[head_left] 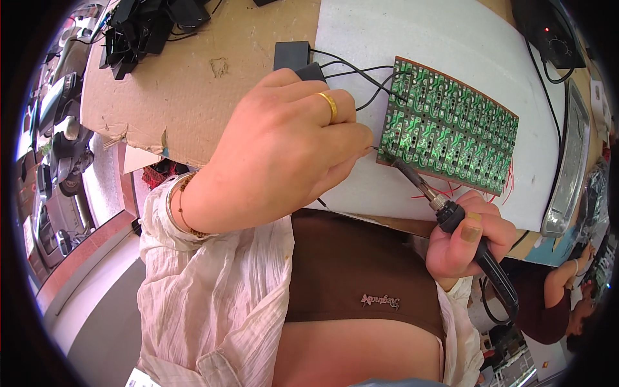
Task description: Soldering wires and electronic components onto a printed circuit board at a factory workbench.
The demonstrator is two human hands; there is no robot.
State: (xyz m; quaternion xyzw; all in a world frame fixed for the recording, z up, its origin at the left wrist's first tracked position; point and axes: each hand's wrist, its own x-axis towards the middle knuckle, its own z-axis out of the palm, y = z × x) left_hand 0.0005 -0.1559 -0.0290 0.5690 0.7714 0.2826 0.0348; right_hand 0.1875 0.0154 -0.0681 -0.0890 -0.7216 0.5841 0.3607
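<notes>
A green circuit board (451, 126) lies solder side up on a white sheet (445, 39). My right hand (467, 242) grips a black-handled soldering iron (445, 209), its tip touching the board's near left corner. My left hand (290, 145), with a gold ring, pinches a thin wire (373, 149) and holds its end at that same corner, right by the iron's tip. Black wires (361, 74) run from the board's left edge to a small black box (291, 55).
Brown cardboard (187, 77) covers the bench to the left, with black gear (138, 29) at its far end. A grey metal tray (570, 161) and a black device (554, 32) stand at the right. Another person (567, 290) sits at the lower right.
</notes>
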